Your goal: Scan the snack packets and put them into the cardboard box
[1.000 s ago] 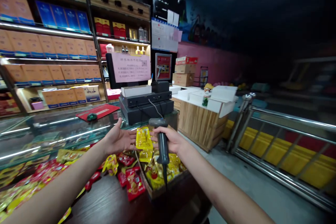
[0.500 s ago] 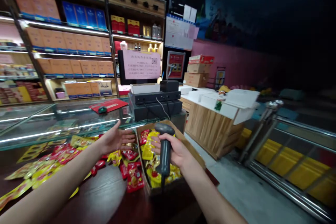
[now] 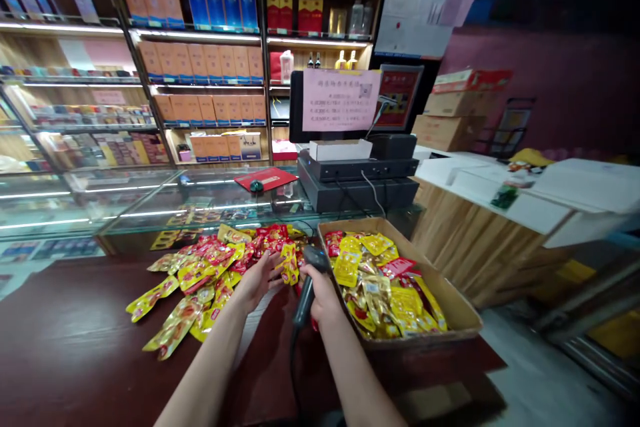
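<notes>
My right hand (image 3: 324, 295) is wrapped around the dark handle of a barcode scanner (image 3: 304, 300), whose cable hangs down toward me. Its head points away, close to a small yellow snack packet (image 3: 289, 263). Just left of that packet is my left hand (image 3: 260, 280), fingers stretched out and apart; whether the fingertips touch the packet I cannot tell. A loose heap of red, yellow and gold snack packets (image 3: 213, 260) spreads beyond and left of this hand. To the right of the scanner, an open cardboard box (image 3: 457, 303) holds many similar packets.
The dark red table (image 3: 75, 340) carries the heap and the box. Behind it runs a glass counter (image 3: 210, 197) with a red folder (image 3: 265, 179) and a monitor (image 3: 297, 107) bearing a pink notice. Shelves of boxed goods line the back; a wood-sided counter (image 3: 450, 233) stands right.
The view has swung left and down. My right hand has carried the scanner from over the box to its left, beside the heap. Both hands are now closer together.
</notes>
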A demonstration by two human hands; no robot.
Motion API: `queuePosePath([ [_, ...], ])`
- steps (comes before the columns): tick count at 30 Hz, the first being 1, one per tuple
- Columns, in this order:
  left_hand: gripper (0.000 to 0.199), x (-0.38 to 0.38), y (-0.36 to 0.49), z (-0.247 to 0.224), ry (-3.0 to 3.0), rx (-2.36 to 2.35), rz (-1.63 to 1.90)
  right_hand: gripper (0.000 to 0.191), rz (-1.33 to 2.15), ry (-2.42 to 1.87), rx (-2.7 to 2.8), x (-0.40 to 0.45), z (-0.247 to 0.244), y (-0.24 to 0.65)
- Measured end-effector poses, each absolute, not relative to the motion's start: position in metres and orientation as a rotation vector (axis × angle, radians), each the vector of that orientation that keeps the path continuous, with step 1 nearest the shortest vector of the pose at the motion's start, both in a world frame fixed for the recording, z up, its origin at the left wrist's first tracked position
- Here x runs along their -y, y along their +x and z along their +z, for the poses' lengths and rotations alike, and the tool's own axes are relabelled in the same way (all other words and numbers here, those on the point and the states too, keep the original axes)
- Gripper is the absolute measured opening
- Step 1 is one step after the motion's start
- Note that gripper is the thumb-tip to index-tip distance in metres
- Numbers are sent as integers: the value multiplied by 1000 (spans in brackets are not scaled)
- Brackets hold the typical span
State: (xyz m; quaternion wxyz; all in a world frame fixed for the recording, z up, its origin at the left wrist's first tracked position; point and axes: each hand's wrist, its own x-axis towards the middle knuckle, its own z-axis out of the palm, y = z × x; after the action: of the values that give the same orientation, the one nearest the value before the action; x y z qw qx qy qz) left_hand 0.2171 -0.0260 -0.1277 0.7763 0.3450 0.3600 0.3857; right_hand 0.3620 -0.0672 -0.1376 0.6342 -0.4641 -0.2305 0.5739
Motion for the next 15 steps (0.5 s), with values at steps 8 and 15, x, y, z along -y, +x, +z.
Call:
queuePosePath([
  [8, 34, 34, 234, -168, 855, -876, 863, 20, 1521, -1015, 398, 82, -137, 346],
  [15, 31, 30, 218, -182, 727, -861, 980, 30, 1550, -1073, 585, 106, -120, 347],
])
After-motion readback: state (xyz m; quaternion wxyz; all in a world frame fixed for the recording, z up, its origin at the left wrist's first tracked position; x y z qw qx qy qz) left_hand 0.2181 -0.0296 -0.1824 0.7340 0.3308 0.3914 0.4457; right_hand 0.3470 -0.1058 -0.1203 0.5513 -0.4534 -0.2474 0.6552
